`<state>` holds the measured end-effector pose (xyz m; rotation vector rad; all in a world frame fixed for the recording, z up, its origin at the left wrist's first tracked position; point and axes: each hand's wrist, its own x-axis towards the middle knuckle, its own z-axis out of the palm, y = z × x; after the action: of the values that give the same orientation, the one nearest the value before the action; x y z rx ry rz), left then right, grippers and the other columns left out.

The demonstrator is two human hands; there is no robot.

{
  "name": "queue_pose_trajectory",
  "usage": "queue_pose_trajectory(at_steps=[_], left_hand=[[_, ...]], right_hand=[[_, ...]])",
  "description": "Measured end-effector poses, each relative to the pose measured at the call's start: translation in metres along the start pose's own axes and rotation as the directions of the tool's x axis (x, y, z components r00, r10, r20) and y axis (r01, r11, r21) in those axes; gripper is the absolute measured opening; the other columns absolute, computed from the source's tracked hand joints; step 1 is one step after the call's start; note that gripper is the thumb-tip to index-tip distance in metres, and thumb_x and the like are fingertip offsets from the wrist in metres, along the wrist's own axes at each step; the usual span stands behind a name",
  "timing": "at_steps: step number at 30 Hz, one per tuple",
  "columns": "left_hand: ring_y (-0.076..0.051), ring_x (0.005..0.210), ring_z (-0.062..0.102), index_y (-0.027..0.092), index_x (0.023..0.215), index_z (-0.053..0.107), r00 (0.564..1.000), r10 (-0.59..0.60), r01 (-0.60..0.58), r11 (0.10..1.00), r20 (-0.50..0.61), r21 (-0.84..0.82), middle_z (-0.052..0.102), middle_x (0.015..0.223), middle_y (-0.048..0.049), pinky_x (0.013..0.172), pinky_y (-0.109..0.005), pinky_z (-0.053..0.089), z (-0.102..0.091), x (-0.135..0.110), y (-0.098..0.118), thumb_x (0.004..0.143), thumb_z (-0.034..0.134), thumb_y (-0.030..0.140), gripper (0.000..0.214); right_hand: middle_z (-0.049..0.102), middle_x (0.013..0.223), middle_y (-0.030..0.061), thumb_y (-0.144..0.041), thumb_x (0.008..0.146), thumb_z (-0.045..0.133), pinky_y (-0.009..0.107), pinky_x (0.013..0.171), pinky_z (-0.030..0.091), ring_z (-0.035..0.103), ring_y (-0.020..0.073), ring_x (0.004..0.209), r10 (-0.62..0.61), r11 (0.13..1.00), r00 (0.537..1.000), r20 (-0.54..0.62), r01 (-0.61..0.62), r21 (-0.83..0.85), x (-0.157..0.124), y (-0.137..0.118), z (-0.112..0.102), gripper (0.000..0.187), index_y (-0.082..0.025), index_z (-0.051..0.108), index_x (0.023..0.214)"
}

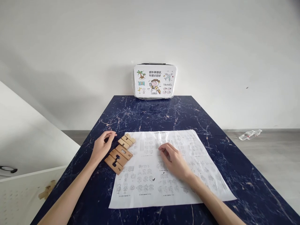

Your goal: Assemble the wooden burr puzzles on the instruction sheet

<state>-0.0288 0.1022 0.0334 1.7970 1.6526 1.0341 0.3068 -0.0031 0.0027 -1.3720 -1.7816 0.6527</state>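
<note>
From the head view, we look down on a dark blue, marble-patterned table on which our printed sheet lies, somewhat wrinkled. Beyond the sheet, at the table's far end, a white cartoon-printed case stands upright before a pale wall. Well off to the sheet's right, a clear plastic item lies on the grey floor. Darker wooden pieces, two marked 2 and 3, and paler wooden pieces lie along the sheet's left edge, partly over it.

Our left hand is just left of the sheet, beside the wooden pieces, fingers loosely curled towards the thumb. Our right hand is over the sheet's middle, palm down, fingers bent inwards. We cannot tell whether either closes on anything.
</note>
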Motion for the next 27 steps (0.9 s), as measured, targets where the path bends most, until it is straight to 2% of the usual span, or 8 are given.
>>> queue_pose_trajectory(at_steps=[6,9,11,14,17,21,27], left_hand=[[-0.034,0.126,0.068,0.022,0.115,0.071,1.0,0.004,-0.005,0.999,0.031,0.041,0.078,0.127,-0.0127,0.086,-0.035,0.057,0.001,-0.001,0.005,0.098,0.056,0.066,0.049],[-0.034,0.124,0.069,0.022,0.113,0.072,0.998,0.041,-0.043,0.997,0.039,0.06,0.077,0.126,-0.0122,0.085,-0.035,0.058,0.005,-0.007,0.011,0.098,0.057,0.065,0.048],[-0.034,0.122,0.07,0.022,0.113,0.071,0.992,0.118,-0.121,0.986,0.034,0.111,0.077,0.125,-0.0123,0.09,-0.039,0.059,0.01,-0.014,0.017,0.099,0.056,0.064,0.047],[-0.038,0.126,0.067,0.022,0.124,0.065,0.959,0.279,-0.282,0.917,0.05,0.284,0.073,0.13,-0.014,0.109,-0.052,0.052,0.017,-0.024,0.025,0.098,0.058,0.064,0.05],[-0.041,0.13,0.063,0.021,0.135,0.058,0.926,0.367,-0.37,0.843,0.085,0.391,0.068,0.138,-0.0167,0.113,-0.059,0.048,0.024,-0.032,0.027,0.097,0.06,0.066,0.059],[-0.041,0.13,0.064,0.024,0.144,0.052,0.925,0.358,-0.38,0.839,0.131,0.39,0.065,0.144,-0.0167,0.107,-0.058,0.053,0.032,-0.035,0.021,0.097,0.059,0.068,0.065],[-0.043,0.126,0.067,0.021,0.148,0.052,0.952,0.291,-0.304,0.845,0.1,0.439,0.069,0.138,-0.0191,0.103,-0.058,0.056,0.043,-0.027,0.02,0.093,0.064,0.07,0.075]], right_hand=[[0.067,0.11,0.0088,-0.026,0.109,0.044,0.04,0.075,0.058,0.064,0.0218,0.081,0.002,1.0,1.0,0.018,-0.002,0.006,0.0,0.002,0.001,0.015,-0.025,0.059,0.108],[0.067,0.11,0.009,-0.025,0.108,0.044,0.04,0.077,0.058,0.065,0.0224,0.085,-0.011,1.0,1.0,0.01,0.01,0.003,0.0,0.004,0.002,0.015,-0.025,0.059,0.108],[0.068,0.111,0.0093,-0.025,0.108,0.044,0.04,0.077,0.059,0.066,0.0225,0.086,-0.017,1.0,1.0,0.004,0.017,0.003,0.0,0.005,0.003,0.015,-0.025,0.059,0.109],[0.068,0.111,0.0093,-0.024,0.108,0.045,0.04,0.077,0.059,0.066,0.0222,0.085,-0.027,1.0,1.0,-0.006,0.027,0.006,0.001,0.005,0.002,0.015,-0.025,0.06,0.109],[0.068,0.109,0.009,-0.023,0.108,0.045,0.04,0.077,0.06,0.066,0.0217,0.084,-0.03,0.999,1.0,-0.006,0.03,0.012,0.001,0.004,0.002,0.015,-0.025,0.06,0.108],[0.068,0.108,0.009,-0.024,0.108,0.045,0.041,0.077,0.06,0.067,0.0225,0.084,-0.028,0.999,1.0,-0.013,0.028,0.016,0.001,0.003,0.002,0.015,-0.026,0.06,0.108],[0.069,0.11,0.009,-0.025,0.108,0.046,0.041,0.078,0.06,0.068,0.0232,0.086,-0.024,1.0,1.0,-0.004,0.025,0.009,0.001,0.002,0.002,0.015,-0.026,0.061,0.108]])
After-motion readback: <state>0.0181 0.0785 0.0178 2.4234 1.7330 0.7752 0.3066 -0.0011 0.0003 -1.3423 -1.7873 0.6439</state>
